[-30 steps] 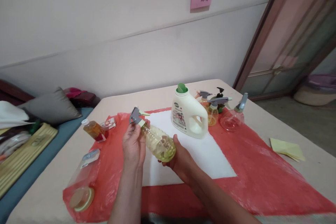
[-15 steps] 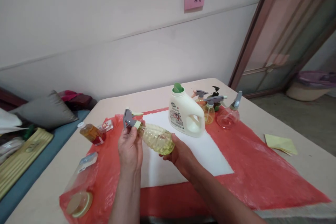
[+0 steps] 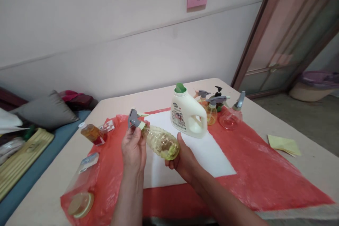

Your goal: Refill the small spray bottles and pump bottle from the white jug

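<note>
I see the left hand (image 3: pixel 134 146) gripping the bottle (image 3: pixel 161 142) near its neck, the right hand (image 3: pixel 185 157) cupped round its base, holding it tilted above the white sheet (image 3: pixel 161 176) near the jug (image 3: pixel 186 114).

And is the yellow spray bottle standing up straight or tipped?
Tipped. The yellow spray bottle slants: the left hand holds its neck, higher in the picture, and the right hand holds its base, lower down.
</note>
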`<state>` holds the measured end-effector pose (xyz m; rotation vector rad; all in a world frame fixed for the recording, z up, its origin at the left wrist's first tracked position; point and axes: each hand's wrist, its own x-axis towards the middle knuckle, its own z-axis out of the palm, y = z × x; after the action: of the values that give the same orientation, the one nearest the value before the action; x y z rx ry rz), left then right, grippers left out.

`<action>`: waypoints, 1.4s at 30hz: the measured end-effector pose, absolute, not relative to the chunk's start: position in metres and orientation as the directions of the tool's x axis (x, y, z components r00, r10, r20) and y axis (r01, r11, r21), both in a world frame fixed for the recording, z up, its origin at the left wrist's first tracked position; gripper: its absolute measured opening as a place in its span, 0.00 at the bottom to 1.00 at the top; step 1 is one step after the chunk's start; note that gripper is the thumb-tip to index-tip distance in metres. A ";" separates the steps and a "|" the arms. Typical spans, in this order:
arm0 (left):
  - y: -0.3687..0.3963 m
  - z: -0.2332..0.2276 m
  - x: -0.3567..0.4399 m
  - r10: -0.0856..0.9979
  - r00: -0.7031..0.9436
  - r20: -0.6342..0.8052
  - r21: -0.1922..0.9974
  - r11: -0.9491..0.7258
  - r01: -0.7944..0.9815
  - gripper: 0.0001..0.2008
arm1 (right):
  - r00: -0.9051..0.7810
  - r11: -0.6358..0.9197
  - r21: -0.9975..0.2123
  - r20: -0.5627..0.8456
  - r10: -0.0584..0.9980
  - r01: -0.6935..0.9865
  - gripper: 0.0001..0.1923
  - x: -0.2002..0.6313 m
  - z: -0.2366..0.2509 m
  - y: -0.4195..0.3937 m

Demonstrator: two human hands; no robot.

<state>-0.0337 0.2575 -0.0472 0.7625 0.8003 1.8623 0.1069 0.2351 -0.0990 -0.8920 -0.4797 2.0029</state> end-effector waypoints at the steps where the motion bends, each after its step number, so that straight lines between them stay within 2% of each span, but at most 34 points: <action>1: 0.258 -0.047 -0.034 0.910 -0.380 0.167 0.787 -0.355 -0.504 0.12 | -0.356 -0.519 -0.621 -0.378 0.855 -0.587 0.36 0.109 -0.096 0.235; 4: 0.260 -0.046 -0.038 0.892 -0.417 0.176 0.779 -0.385 -0.495 0.12 | -0.361 -0.412 -0.611 -0.213 0.908 -0.676 0.27 0.114 -0.090 0.233; 6: 0.260 -0.045 -0.040 0.890 -0.417 0.183 0.776 -0.391 -0.495 0.11 | -0.385 -0.402 -0.625 -0.170 0.907 -0.670 0.32 0.117 -0.089 0.233; 9: 0.259 -0.046 -0.040 0.906 -0.377 0.193 0.782 -0.374 -0.499 0.11 | -0.443 -0.516 -0.649 -0.292 0.848 -0.560 0.30 0.117 -0.094 0.233; 11: 0.258 -0.047 -0.038 0.917 -0.345 0.200 0.785 -0.361 -0.503 0.12 | -0.457 -0.587 -0.640 -0.381 0.803 -0.497 0.38 0.115 -0.097 0.235; 15: 0.258 -0.048 -0.036 0.923 -0.332 0.193 0.793 -0.346 -0.502 0.12 | -0.399 -0.587 -0.644 -0.433 0.808 -0.490 0.36 0.113 -0.099 0.237; 19: 0.259 -0.048 -0.040 0.904 -0.384 0.188 0.787 -0.373 -0.491 0.12 | -0.349 -0.447 -0.666 -0.286 0.892 -0.597 0.27 0.114 -0.098 0.236; 21: 0.259 -0.047 -0.042 0.894 -0.400 0.201 0.786 -0.391 -0.479 0.12 | -0.344 -0.370 -0.716 -0.191 0.919 -0.592 0.28 0.115 -0.098 0.235; 23: 0.260 -0.047 -0.044 0.892 -0.403 0.207 0.790 -0.395 -0.468 0.13 | -0.354 -0.346 -0.775 -0.169 0.920 -0.529 0.27 0.115 -0.098 0.232; 27: 0.261 -0.048 -0.046 0.889 -0.424 0.174 0.807 -0.376 -0.456 0.12 | -0.365 -0.379 -0.839 -0.237 0.900 -0.390 0.31 0.115 -0.097 0.231; 29: 0.261 -0.049 -0.045 0.880 -0.445 0.166 0.813 -0.377 -0.444 0.12 | -0.360 -0.322 -0.917 -0.225 0.906 -0.237 0.31 0.116 -0.098 0.232; 31: 0.259 -0.051 -0.039 0.865 -0.468 0.183 0.834 -0.388 -0.393 0.13 | -0.246 -0.133 -0.991 -0.129 0.961 -0.002 0.28 0.116 -0.099 0.231; 32: 0.257 -0.052 -0.034 0.855 -0.481 0.196 0.852 -0.390 -0.348 0.15 | -0.174 -0.007 -0.992 -0.030 0.984 0.126 0.30 0.115 -0.101 0.230; 34: 0.251 -0.054 -0.020 0.835 -0.510 0.205 0.899 -0.367 -0.239 0.17 | -0.101 0.237 -0.916 0.215 0.971 0.325 0.41 0.111 -0.105 0.227; 36: 0.242 -0.055 -0.002 0.815 -0.544 0.198 0.936 -0.322 -0.142 0.19 | -0.098 0.389 -0.804 0.389 0.916 0.450 0.46 0.105 -0.110 0.224; 39: 0.229 -0.052 0.025 0.788 -0.578 0.211 0.946 -0.314 -0.082 0.19 | -0.028 0.440 -0.696 0.518 0.855 0.567 0.44 0.100 -0.114 0.221; 42: 0.219 -0.050 0.041 0.799 -0.540 0.265 0.931 -0.357 -0.071 0.19 | 0.056 0.431 -0.732 0.537 0.842 0.528 0.35 0.109 -0.106 0.220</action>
<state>0.0413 0.2193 -0.0503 1.0015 1.2843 1.9474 0.1092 0.2204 -0.1056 -1.2271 -1.6086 0.3653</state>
